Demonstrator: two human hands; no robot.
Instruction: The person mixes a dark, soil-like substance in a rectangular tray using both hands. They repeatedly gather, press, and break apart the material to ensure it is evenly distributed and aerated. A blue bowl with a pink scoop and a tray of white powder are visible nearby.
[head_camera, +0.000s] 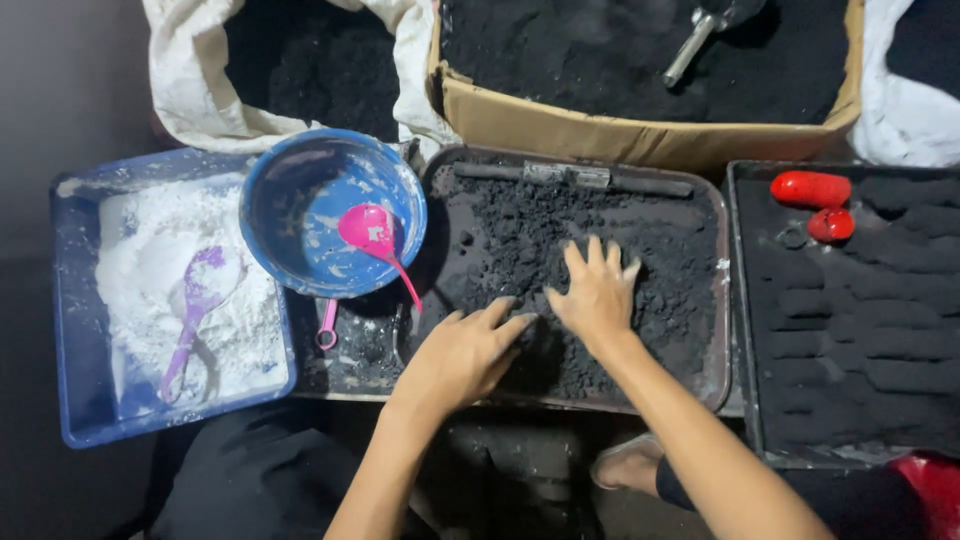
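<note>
We look down first on the cardboard box (640, 135) along the far edge, filled with black powder, a metal-handled tool (692, 45) lying in its far right part. Left of it a white sack (190, 80) gapes open on more black material. At the right edge sits a black tray (745, 300) holding rows of moulded black pieces, with two red objects (812, 190) in its far left corner. At the left edge a blue rectangular tub (70, 330) holds white powder, and a purple scoop (195, 300) lies in it, dusted white.

In the middle sits the dark metal tray (715, 330), spread with a bed of black powder (520, 240); a grey bar (570, 176) lies along its far edge. Against the tray's left edge a round blue bowl (300, 200), smeared with white, overlaps the tub's far right corner, and a pink scoop (372, 235) rests in it, handle pointing toward the near edge.

Our left hand (465, 355) lies flat on the black powder near the tray's near edge, palm down, fingers extended and close together, gripping nothing. Our right hand (598, 292) presses palm down at the tray's centre, just beside the left, its fingers spread apart on the powder and holding nothing. The two hands nearly touch at the fingertips.
</note>
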